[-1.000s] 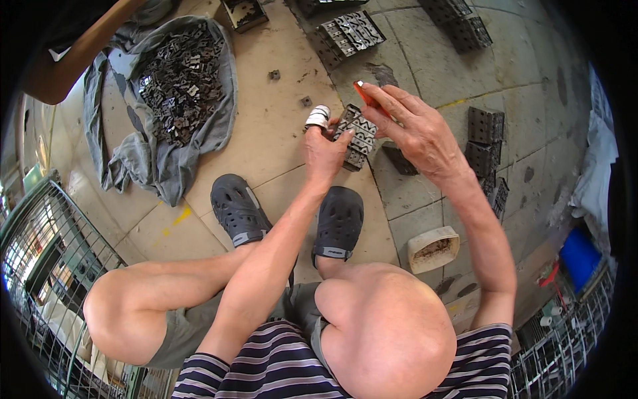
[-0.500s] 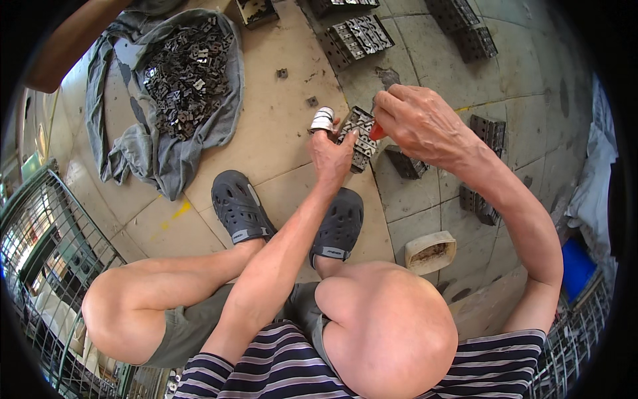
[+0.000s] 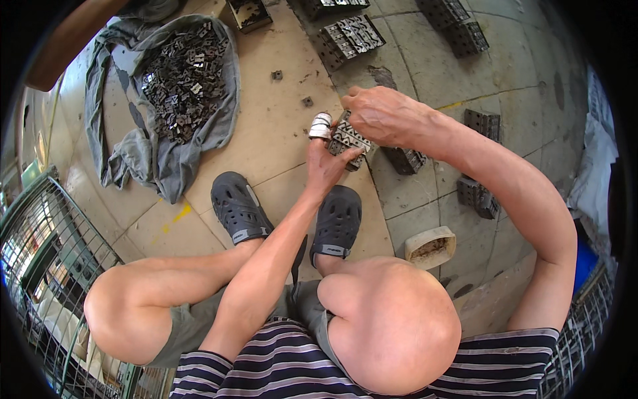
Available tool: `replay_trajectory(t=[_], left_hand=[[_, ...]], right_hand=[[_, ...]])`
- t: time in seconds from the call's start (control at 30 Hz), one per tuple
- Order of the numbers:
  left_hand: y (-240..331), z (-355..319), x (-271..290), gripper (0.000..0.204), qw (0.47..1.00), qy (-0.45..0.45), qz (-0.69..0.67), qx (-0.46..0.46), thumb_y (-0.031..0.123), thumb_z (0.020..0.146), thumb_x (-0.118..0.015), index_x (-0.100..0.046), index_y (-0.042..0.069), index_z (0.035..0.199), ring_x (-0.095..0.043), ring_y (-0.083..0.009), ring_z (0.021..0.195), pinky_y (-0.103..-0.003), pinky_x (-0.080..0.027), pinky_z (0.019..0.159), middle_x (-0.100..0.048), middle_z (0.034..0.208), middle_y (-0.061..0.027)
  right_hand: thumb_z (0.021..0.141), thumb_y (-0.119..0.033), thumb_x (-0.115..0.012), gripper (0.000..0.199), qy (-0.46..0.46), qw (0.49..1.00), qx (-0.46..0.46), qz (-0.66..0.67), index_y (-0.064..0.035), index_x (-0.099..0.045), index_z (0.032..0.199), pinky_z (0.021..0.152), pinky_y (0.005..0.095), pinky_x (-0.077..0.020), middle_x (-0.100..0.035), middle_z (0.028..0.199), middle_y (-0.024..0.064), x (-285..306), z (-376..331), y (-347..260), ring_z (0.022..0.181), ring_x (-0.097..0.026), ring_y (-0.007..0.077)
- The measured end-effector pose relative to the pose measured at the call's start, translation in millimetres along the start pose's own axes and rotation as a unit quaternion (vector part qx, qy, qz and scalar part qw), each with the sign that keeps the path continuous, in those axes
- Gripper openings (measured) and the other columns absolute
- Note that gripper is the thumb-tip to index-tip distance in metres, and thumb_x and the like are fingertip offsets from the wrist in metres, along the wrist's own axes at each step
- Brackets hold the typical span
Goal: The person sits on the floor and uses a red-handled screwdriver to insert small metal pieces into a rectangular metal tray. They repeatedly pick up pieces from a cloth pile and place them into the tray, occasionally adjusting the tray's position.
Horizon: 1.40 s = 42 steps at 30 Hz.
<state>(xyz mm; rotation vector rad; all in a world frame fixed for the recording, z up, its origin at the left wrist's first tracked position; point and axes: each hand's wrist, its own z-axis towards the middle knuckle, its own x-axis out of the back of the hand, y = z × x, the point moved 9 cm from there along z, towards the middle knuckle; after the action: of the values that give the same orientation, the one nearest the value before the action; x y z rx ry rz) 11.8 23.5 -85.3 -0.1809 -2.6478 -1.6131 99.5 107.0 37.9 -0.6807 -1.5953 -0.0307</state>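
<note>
Both hands meet over the floor ahead of the squatting person's dark clogs: the left hand, its taped finger raised, grips a block of stacked metal parts from below, while the right hand closes over the block's far upper end, fingers curled onto it. Held between the two palms, the block slants with its long axis running from the left hand up and away toward the right hand, which sits just beyond it and looks the nearer to its top face. Beyond and to the left of the left hand, a grey cloth holds a loose heap of small metal pieces. Finished dark blocks lie on the floor directly under and to the right of the right forearm, and a small tub sits nearer the body.
</note>
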Motion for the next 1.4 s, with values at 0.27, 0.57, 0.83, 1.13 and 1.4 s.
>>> replay_trajectory(t=[0.27, 0.57, 0.83, 1.13, 1.4], left_hand=[[-10, -5, -2, 0.070, 0.997, 0.061, -0.044, -0.003, 0.004, 0.074, -0.095, -0.059, -0.002, 0.134, -0.066, -0.0154, 0.103, -0.031, -0.058, 0.089, -0.064, 0.113, -0.0043], [-8, -6, 0, 0.069, 0.998, 0.055, 0.009, 0.023, 0.003, 0.071, -0.093, -0.061, -0.004, 0.132, -0.068, -0.0180, 0.106, -0.033, -0.057, 0.093, -0.071, 0.119, -0.0106], [2, 10, 10, 0.048, 0.992, 0.074, 0.097, 0.022, 0.012, 0.077, -0.093, -0.067, -0.007, 0.113, -0.071, -0.0162, 0.088, -0.034, -0.059, 0.075, -0.075, 0.099, -0.0110], [20, 25, 17, 0.034, 0.982, 0.097, 0.157, -0.035, 0.009, 0.080, -0.088, -0.068, -0.004, 0.105, -0.075, -0.0149, 0.078, -0.031, -0.058, 0.070, -0.080, 0.090, -0.0128], [15, 26, 15, 0.028, 0.988, 0.091, 0.122, -0.017, 0.005, 0.079, -0.085, -0.069, -0.005, 0.100, -0.075, -0.0189, 0.076, -0.034, -0.057, 0.069, -0.080, 0.086, -0.0127]], right_hand=[[0.071, -0.004, -0.071, 0.015, -0.055, 0.964, -0.214, 0.148, 0.0060, -0.075, 0.081, 0.072, 0.0499, -0.0604, -0.071, 0.079, 0.0283, -12, 2, 28, 0.078, -0.073, 0.0462], [0.073, -0.004, -0.073, 0.011, 0.059, 0.961, -0.257, 0.081, 0.0069, -0.073, 0.075, 0.074, 0.0460, -0.0598, -0.071, 0.078, 0.0236, 17, -5, 16, 0.082, -0.073, 0.0405], [0.082, -0.007, -0.078, 0.010, 0.245, 0.951, -0.169, 0.083, 0.0018, -0.073, 0.082, 0.076, 0.0436, -0.0561, -0.068, 0.091, 0.0137, 82, -39, 12, 0.087, -0.069, 0.0345], [0.086, -0.006, -0.080, 0.020, 0.343, 0.789, -0.438, 0.262, 0.0013, -0.073, 0.103, 0.071, 0.0361, -0.0554, -0.071, 0.090, 0.0127, 18, -116, 12, 0.077, -0.070, 0.0278], [0.088, -0.004, -0.078, 0.028, 0.430, 0.735, -0.451, 0.269, -0.0004, -0.071, 0.115, 0.074, 0.0379, -0.0560, -0.073, 0.093, 0.0164, -2, -125, 1, 0.080, -0.072, 0.0310]])
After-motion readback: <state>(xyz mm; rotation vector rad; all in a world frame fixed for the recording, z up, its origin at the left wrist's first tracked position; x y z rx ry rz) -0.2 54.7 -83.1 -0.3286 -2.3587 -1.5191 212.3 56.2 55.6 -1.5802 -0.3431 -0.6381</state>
